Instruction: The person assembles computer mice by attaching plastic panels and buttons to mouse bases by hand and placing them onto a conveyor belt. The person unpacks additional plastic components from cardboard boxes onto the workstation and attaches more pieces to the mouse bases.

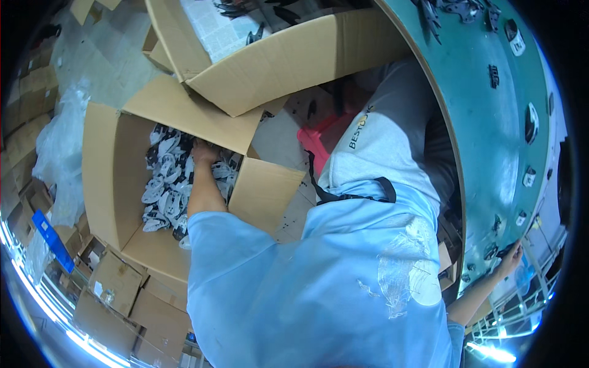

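Saw, far L of frame, clear plastic sheeting (64, 141) bunched near stacked cartons (107, 282), prob. loose packing. Found, L of ctr., an open carton (98, 178) w/ flaps spread outward, prob. to leave the mouth free for reaching in. Noted inside it a heap of grey-and-black moulded parts (162, 196), piled loose, apparently needing no careful stacking. Saw L hand (205, 153) dipped into upper R of this heap w/ fingers mostly hidden; couldn't tell how far open, or if gripping a part.

Saw, upper ctr., a second carton (294, 58) w/ a printed paper sheet (215, 24) near dark parts (254, 35), maybe as lining. Glimpsed, above ctr., a pink-red bin (325, 132), partly hidden by grey trousers (396, 113).

Found, down R side, a green table (491, 141), bent by lens, w/ pale-and-black pieces (531, 122) set apart, prob. for easy picking out. Saw R hand (510, 260), lower R, by small dark pieces (491, 252) w/ fingers partly curled; couldn't tell if holding one.
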Demonstrator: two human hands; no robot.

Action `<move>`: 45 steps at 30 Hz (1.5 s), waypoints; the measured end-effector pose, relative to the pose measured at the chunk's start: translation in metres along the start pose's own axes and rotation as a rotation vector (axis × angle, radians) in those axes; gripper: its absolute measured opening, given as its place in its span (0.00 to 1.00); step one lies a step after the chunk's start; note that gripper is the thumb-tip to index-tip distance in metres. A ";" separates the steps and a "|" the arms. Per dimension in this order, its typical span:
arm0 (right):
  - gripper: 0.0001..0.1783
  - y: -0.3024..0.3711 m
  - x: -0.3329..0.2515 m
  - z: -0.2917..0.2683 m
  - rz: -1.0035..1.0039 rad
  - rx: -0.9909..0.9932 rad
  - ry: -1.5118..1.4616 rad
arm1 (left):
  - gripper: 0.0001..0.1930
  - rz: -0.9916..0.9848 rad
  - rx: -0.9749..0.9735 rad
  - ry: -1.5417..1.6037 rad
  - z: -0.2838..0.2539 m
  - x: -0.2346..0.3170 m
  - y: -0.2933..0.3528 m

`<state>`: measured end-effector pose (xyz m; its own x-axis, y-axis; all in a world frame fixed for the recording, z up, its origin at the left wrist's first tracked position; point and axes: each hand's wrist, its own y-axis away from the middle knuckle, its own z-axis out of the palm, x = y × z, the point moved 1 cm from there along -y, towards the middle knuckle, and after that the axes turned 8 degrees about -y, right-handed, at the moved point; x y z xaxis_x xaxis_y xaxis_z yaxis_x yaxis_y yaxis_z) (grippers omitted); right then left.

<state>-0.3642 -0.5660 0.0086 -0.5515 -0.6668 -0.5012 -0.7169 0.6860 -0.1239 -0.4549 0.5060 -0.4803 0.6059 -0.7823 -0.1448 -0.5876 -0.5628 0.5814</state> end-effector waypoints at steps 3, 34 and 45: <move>0.27 0.017 -0.006 0.001 0.024 -0.004 0.063 | 0.45 0.212 -0.208 -0.297 0.009 0.011 -0.008; 0.14 0.067 -0.229 0.160 -0.896 0.073 -0.007 | 0.44 0.611 -0.143 1.538 -0.285 0.087 0.252; 0.20 0.079 -0.263 0.197 -0.908 -0.106 -0.131 | 0.43 1.167 -0.494 1.355 -0.371 0.442 0.272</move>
<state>-0.1911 -0.2790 -0.0380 0.2896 -0.8932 -0.3440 -0.8896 -0.1186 -0.4411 -0.1481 0.1061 -0.0893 0.1673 0.1933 0.9668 -0.9317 0.3516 0.0910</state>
